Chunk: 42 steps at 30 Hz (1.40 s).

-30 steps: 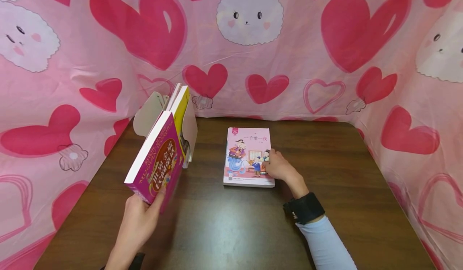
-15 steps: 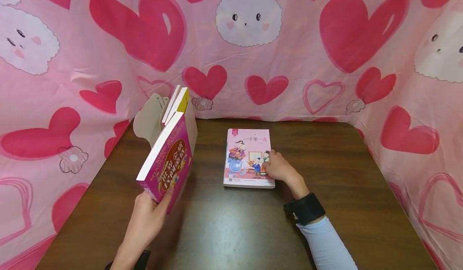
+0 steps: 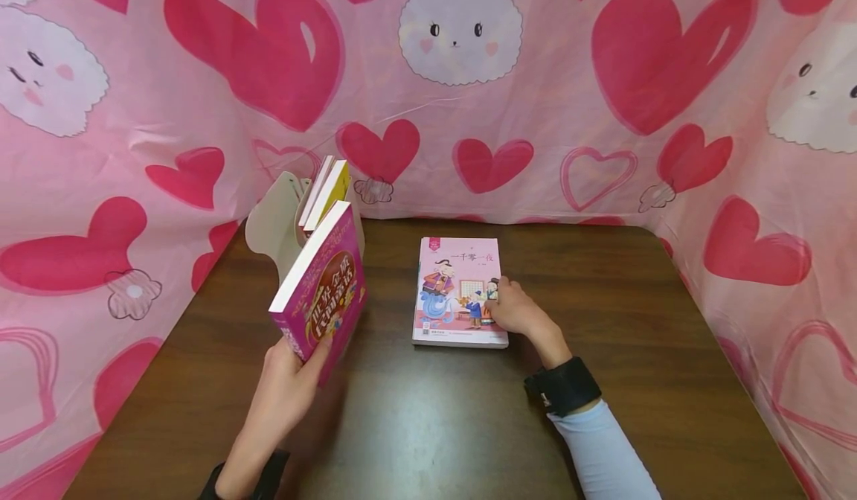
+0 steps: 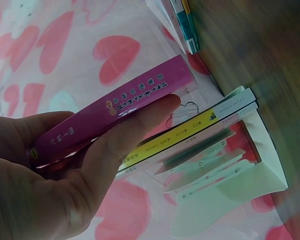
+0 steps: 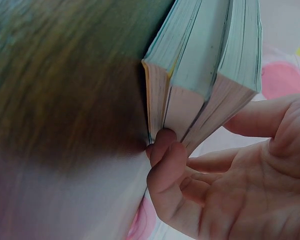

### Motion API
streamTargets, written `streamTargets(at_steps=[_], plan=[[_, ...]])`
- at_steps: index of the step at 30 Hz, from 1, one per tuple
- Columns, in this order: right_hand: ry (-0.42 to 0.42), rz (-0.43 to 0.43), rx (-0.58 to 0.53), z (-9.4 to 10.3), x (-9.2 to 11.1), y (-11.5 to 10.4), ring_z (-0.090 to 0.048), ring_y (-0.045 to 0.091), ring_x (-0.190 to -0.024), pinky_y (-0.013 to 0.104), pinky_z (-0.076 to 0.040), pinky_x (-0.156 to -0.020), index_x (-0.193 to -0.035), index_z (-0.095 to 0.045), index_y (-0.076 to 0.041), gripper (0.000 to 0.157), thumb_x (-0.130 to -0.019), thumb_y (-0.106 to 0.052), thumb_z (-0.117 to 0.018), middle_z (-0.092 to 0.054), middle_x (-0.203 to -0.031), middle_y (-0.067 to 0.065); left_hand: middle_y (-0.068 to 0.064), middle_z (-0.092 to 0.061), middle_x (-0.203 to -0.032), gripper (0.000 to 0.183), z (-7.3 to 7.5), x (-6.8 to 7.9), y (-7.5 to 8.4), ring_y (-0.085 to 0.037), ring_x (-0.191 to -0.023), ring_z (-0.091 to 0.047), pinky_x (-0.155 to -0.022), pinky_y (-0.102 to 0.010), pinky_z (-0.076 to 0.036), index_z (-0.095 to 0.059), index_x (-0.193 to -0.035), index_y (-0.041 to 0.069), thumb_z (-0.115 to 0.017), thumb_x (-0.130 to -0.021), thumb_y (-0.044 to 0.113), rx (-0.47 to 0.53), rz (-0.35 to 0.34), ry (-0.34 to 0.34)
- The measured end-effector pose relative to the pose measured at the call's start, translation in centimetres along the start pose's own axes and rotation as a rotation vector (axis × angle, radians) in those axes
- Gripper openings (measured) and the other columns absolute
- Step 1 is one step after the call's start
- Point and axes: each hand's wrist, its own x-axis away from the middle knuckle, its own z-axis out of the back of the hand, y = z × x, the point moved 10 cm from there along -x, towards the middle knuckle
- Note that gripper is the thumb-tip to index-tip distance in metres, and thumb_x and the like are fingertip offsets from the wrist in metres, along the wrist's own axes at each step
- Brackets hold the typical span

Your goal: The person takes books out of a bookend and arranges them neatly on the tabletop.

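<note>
Nearest, the left hand (image 3: 284, 381) reaches forward on a slanting forearm, thumb laid on one cover and fingers on the other side, clamped on the near end of a thick purple book (image 3: 328, 284). The book is tilted on edge, seemingly off the table (image 3: 415, 418); with most of its weight probably ahead of the grip, it could swing or slip if the thumb eased. To the right, the right hand (image 3: 525, 312) is angled inward, fingers curled against the edge of a stack of books (image 3: 462, 292) lying flat; a tug there might skew the pile. Farthest, a white holder (image 3: 274, 217) bears a yellow book (image 4: 182, 131) upright. A forward drift of the purple book could knock these; whether it touches the holder, I cannot tell.
</note>
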Motion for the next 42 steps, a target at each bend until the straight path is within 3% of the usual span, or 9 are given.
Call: streamTargets(at_steps=[6,16,26,42], plan=[[0.003,0.005,0.002,0.1,0.0,0.1,-0.041,0.047,-0.142,0.063,-0.032,-0.118,-0.158,-0.018,0.017,0.074,-0.109,-0.023,-0.055,-0.032,-0.157,0.039,-0.026,-0.06,-0.143,0.05,-0.5,-0.6,0.0,-0.046,-0.126,-0.062,-0.097,-0.064,-0.051,-0.05,-0.149,-0.001,-0.068,-0.102,0.003,-0.007,-0.011,-0.003],[-0.002,0.0,-0.014,-0.1,0.0,0.0,-0.043,0.045,-0.139,0.063,-0.033,-0.118,-0.158,-0.019,0.016,0.075,-0.108,-0.024,-0.057,-0.033,-0.156,0.037,-0.023,-0.056,-0.15,0.057,-1.7,-1.4,-0.5,-0.045,-0.132,-0.058,-0.1,-0.062,-0.049,-0.043,-0.154,0.005,-0.068,-0.103,0.008,0.017,0.037,-0.056],[0.003,-0.002,-0.01,0.0,0.1,0.0,-0.039,0.047,-0.144,0.062,-0.031,-0.119,-0.159,-0.017,0.016,0.074,-0.109,-0.023,-0.055,-0.031,-0.158,0.038,-0.023,-0.051,-0.153,0.062,-2.2,-2.4,-0.6,-0.046,-0.137,-0.054,-0.103,-0.065,-0.046,-0.035,-0.157,0.007,-0.067,-0.104,0.009,0.044,0.016,-0.069],[0.002,-0.004,-0.016,0.1,0.1,0.0,-0.044,0.045,-0.139,0.062,-0.033,-0.118,-0.158,-0.02,0.016,0.073,-0.108,-0.023,-0.056,-0.034,-0.156,0.037,-0.021,-0.055,-0.151,0.058,-2.8,-4.2,-0.2,-0.042,-0.134,-0.058,-0.103,-0.064,-0.048,-0.042,-0.155,0.007,-0.068,-0.103,0.01,0.076,-0.018,-0.052]])
